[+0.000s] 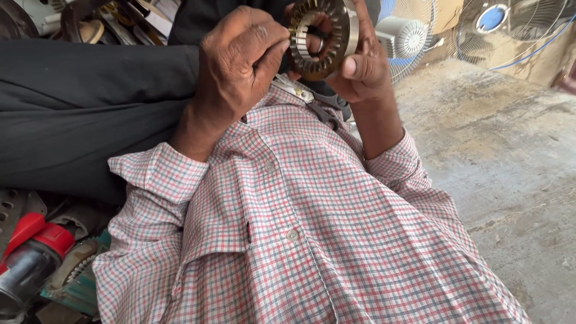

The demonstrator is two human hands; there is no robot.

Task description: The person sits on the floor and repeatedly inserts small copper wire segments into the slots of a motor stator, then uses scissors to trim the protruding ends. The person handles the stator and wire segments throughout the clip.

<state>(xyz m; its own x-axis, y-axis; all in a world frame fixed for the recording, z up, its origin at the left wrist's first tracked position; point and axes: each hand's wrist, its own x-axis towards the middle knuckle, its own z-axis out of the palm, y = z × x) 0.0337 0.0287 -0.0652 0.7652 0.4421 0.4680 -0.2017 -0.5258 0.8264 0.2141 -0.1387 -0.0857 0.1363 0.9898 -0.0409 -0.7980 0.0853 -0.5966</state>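
Two hands on one part here: the right hand [363, 63] is wrapped around the outside of a slotted metal ring [321, 36], looks like a motor stator core, thumb on the near rim and fingers clamped behind it. The ring is held up in the air close to the chest, its open bore facing the camera, so you can see the teeth all round the inside. The left hand [240, 69] is pinched shut with fingertips right at the ring's left edge, touching or almost touching the slots, can't tell if there's anything small between the fingers.

My take on doing this bit well: keep the right hand's hold on the outer shell only, so the slots stay free, and rotate the ring a little at a time rather than chasing round it with the left fingers. Working it this high and tilted toward the light seems smart, since the slots are narrow and dark.

Further out, it's all resting over a checked shirt [312, 240], with scissors [315, 102] lying on it just under the ring. Dark trousers [78, 114] to the left, a red-capped tool [36, 246] lower left, fans [498, 27] standing on the concrete floor [516, 168] behind
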